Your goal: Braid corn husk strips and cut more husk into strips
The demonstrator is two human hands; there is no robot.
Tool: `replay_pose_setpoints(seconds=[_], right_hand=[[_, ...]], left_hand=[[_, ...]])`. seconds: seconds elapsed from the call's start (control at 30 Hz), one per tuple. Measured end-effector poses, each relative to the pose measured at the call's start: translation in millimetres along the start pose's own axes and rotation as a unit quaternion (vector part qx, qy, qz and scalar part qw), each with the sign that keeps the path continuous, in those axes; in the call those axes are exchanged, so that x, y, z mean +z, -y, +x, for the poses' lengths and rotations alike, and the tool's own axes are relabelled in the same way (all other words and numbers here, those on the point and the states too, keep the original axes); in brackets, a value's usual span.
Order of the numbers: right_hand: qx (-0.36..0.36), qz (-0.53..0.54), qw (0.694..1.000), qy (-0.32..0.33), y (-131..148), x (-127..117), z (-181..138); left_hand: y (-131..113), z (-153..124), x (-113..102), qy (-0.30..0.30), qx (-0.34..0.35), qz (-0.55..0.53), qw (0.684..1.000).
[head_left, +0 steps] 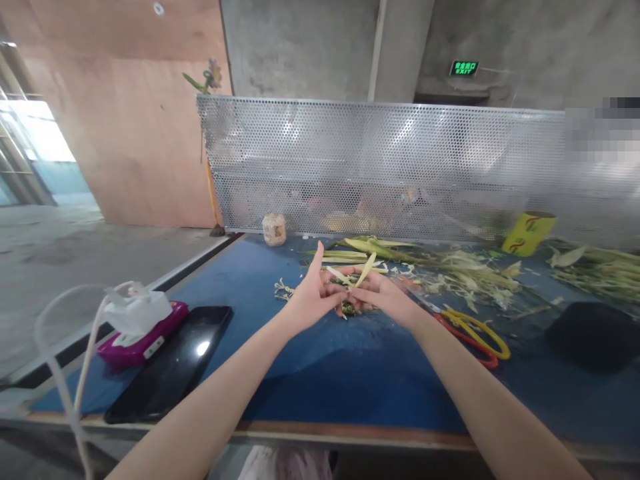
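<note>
My left hand and my right hand meet over the middle of the blue table. Between them is a small bundle of plant strips, green and partly hidden by my fingers. A pale yellow-green leaf strip sticks up from the bundle, with a whiter one beside it. One left finger points upward while the others close in on the bundle. My right fingers are curled and pinch it from the other side. Left of my left hand lies a knotted pale cord. Scissors with red and yellow handles lie beside my right forearm.
Loose leaves and scraps spread behind and right of my hands. A yellow roll and a pale jar stand before a perforated metal screen. A phone, purple power strip and black object lie on the table.
</note>
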State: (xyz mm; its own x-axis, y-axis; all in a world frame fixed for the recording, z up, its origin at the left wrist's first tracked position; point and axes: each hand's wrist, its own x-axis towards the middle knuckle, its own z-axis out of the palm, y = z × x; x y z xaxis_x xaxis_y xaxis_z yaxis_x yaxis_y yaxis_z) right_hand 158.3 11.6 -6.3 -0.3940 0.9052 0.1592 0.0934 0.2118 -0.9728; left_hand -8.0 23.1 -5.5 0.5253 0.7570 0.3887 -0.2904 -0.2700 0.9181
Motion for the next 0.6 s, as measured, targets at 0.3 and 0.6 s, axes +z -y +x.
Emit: replay_pose_setpoints(seconds=[0.3, 0.6], right_hand=[[-0.051, -0.153, 0.985, -0.061, -10.3, 4.5, 4.2], [-0.052, -0.145, 0.978, -0.14, -10.9, -2.2, 8.0]], left_hand=[[7.9, -2.9, -3.3, -0.087, -0.074, 0.183, 0.976], [6.0, -4.5, 5.6, 0.018, -0.106, 0.351, 0.93]])
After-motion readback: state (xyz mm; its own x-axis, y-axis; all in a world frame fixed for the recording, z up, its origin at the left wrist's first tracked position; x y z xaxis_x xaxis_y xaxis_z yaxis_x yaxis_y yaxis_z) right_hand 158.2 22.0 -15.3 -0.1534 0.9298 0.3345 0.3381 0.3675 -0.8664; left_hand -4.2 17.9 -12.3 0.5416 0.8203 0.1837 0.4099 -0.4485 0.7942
